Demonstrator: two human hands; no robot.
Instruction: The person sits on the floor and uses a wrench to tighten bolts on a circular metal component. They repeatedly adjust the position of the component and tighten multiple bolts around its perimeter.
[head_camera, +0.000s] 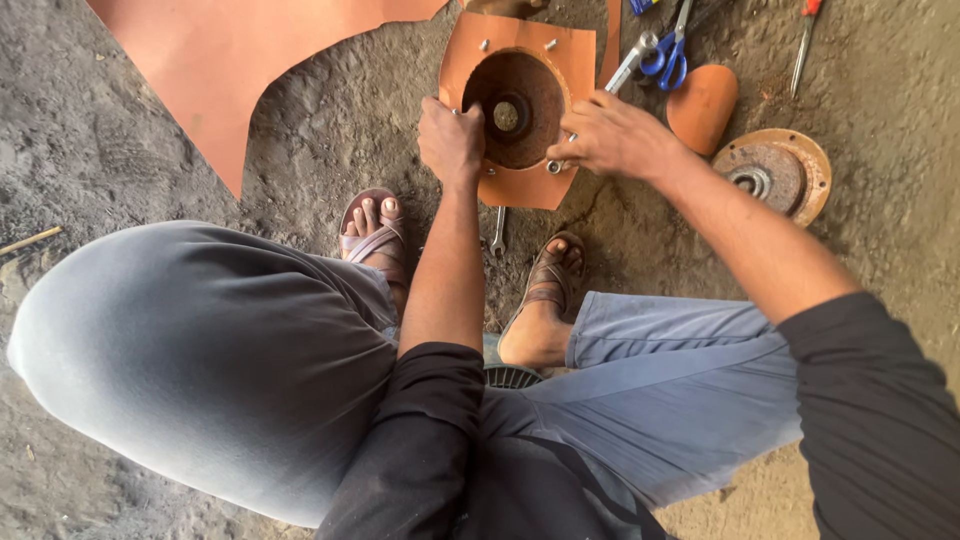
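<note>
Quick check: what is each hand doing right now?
Left hand: closed, gripping the rusty housing rim.
Right hand: closed on a metal wrench.

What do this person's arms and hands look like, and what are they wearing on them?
Both forearms are bare, with dark sleeves pushed up past the elbows. The left hand and right hand wear no gloves, and no rings or watch can be made out. The sleeves look like plain black fabric without markings.

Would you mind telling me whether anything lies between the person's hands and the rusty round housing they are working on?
Nothing visible does. The left hand grips the rim of the round housing, over the orange gasket sheet laid on it. The right hand rests at its right edge, holding a metal tool.
</note>
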